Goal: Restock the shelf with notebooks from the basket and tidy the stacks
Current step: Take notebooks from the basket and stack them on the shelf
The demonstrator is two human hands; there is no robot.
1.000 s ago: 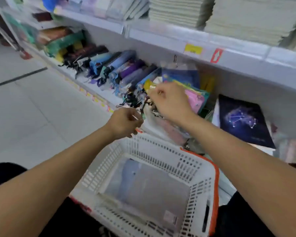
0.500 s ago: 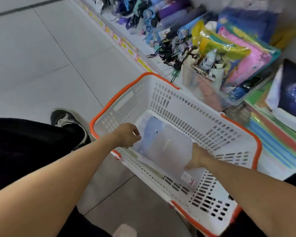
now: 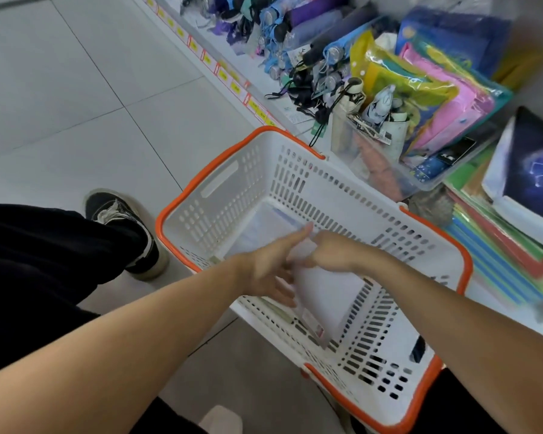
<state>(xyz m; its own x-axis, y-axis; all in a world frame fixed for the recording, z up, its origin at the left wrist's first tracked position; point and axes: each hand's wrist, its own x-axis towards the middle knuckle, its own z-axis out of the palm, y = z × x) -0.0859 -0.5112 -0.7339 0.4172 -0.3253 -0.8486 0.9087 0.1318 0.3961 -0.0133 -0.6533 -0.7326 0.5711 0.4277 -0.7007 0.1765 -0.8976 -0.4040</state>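
A white basket with an orange rim (image 3: 207,180) stands on the floor against the low shelf. A pale plastic-wrapped notebook (image 3: 329,296) sits in it, tilted up off the bottom. My right hand (image 3: 336,252) curls over the notebook's upper edge. My left hand (image 3: 273,267) is beside it with fingers spread, touching the notebook's left edge. More pale notebooks (image 3: 261,227) lie flat underneath. On the shelf at the right are a dark blue constellation notebook (image 3: 533,164) and a stack of colourful notebooks (image 3: 499,264).
Folded umbrellas (image 3: 301,36) line the shelf at the back. A clear bin of bright plastic folders (image 3: 427,98) stands behind the basket. My black shoe (image 3: 123,227) and dark trouser leg are left of the basket on the tiled floor (image 3: 76,89).
My hands left the shelf items and came down into the basket. The right hand slid up the notebook to its upper edge, the left hand opened, and the notebook tilted up.
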